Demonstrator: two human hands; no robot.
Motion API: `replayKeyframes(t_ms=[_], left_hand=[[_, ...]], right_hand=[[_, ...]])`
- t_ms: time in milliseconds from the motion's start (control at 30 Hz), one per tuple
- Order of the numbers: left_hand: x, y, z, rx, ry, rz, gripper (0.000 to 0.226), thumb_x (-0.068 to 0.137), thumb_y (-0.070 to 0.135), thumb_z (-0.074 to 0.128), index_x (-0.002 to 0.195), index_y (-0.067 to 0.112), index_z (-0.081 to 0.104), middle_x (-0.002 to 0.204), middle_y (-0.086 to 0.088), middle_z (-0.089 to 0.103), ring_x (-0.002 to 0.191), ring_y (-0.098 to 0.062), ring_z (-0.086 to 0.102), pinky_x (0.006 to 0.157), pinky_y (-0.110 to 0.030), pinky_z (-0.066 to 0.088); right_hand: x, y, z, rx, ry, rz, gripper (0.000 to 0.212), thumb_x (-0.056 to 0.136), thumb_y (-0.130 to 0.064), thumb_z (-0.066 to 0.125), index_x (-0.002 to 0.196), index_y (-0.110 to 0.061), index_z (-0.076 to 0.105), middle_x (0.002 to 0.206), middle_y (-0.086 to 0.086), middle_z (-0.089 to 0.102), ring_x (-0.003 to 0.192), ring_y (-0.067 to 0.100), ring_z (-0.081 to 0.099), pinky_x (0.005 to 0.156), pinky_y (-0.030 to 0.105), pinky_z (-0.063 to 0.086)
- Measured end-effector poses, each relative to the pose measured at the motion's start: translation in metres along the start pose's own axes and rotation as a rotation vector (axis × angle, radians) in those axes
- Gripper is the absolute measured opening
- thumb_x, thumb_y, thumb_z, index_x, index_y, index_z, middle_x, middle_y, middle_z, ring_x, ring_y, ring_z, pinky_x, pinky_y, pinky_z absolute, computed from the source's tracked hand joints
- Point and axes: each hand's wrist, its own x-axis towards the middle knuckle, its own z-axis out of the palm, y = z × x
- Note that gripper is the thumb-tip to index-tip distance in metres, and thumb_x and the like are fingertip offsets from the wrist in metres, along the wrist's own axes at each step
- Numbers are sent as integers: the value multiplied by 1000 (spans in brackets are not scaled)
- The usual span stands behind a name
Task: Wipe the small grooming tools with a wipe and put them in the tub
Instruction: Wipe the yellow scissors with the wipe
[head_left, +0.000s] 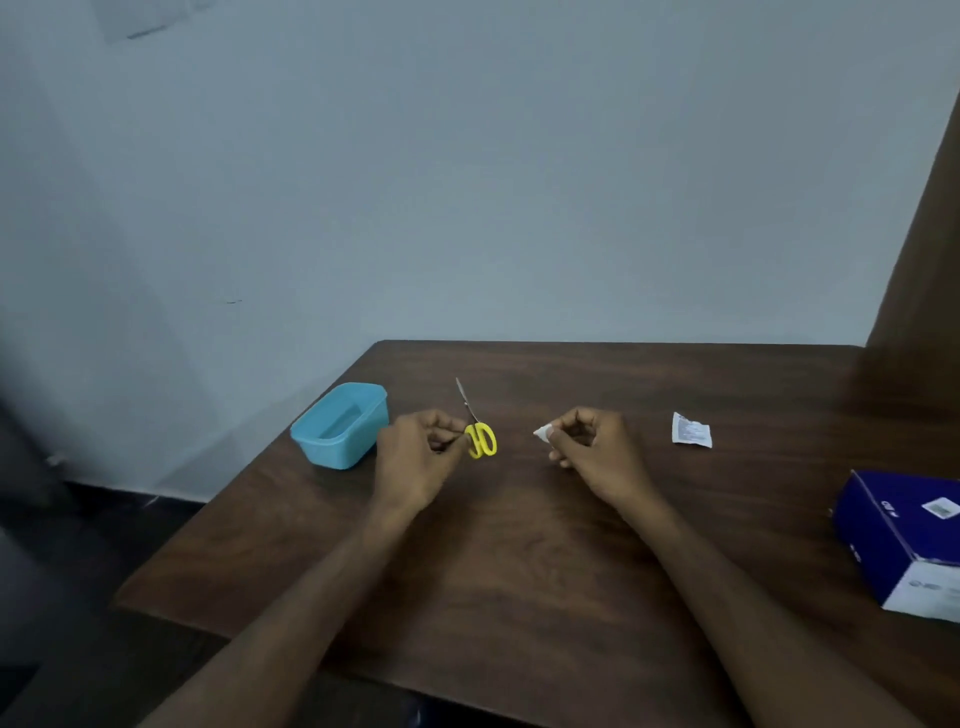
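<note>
Dark wood table (519, 561) against a pale wall, brown panel at far right. Navy and white box (904, 535) sits at the table's right edge, partly cut off by the frame. Light blue tub (340, 425) stands upright near the table's left edge, lid off, nothing visible inside. Both forearms reach in from the bottom, hands over mid-table, apart from each other. Left hand (418, 457) has fingers curled, pinching the scissors (479, 434) at the yellow handles; blades are together and point up and away toward the wall. Scissors are just right of the tub, not touching it. Right hand (592, 449) is curled around a small white wipe (544, 432), a folded corner sticking out from the fingertips toward the scissors; gap between wipe and scissors. Torn white sachet (691, 430) lies flat on the table right of the right hand, well clear of the box.
</note>
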Motion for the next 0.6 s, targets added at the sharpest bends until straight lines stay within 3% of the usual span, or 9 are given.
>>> replayKeyframes(t_ms=[100, 167, 233, 333, 467, 600], left_hand=[[5, 2, -49, 157, -27, 19, 21, 83, 18, 89, 77, 35, 78, 71, 14, 78, 67, 8, 71, 76, -23, 61], [16, 4, -83, 265, -6, -1, 22, 82, 27, 88, 71, 40, 75, 71, 15, 76, 68, 8, 70, 82, -26, 62], [29, 4, -113, 458, 52, -70, 9, 81, 46, 86, 79, 41, 79, 84, 15, 76, 82, -3, 71, 82, -29, 58], [49, -3, -144, 690, 84, -109, 21, 80, 61, 82, 89, 42, 83, 113, 14, 75, 111, -20, 66, 81, -34, 51], [72, -7, -157, 896, 4, -105, 14, 87, 48, 80, 92, 36, 85, 117, 8, 71, 120, -27, 55, 77, -36, 48], [84, -20, -145, 1011, -103, -204, 19, 86, 39, 77, 99, 26, 81, 113, 0, 69, 121, -29, 52, 89, -38, 49]], right_hand=[[-7, -5, 3, -220, -12, -138, 12, 89, -24, 83, 79, -26, 79, 70, -14, 76, 68, 2, 74, 71, 28, 60], [-11, -11, 5, -293, -25, -202, 8, 89, -24, 83, 83, -27, 81, 74, -17, 76, 69, 0, 73, 68, 21, 57], [-14, -15, 7, -361, -49, -270, 8, 90, -21, 82, 85, -26, 80, 80, -15, 77, 71, -1, 71, 66, 14, 54], [-15, -16, 10, -454, -80, -396, 10, 88, -15, 82, 82, -23, 79, 79, -11, 76, 69, 0, 68, 64, 6, 46], [-13, -15, 11, -486, -91, -449, 11, 85, -16, 86, 79, -23, 79, 73, -11, 73, 63, -4, 62, 62, 2, 41], [-13, -12, 7, -498, -131, -460, 16, 85, -16, 87, 78, -27, 77, 70, -11, 69, 62, -5, 60, 60, 3, 41]])
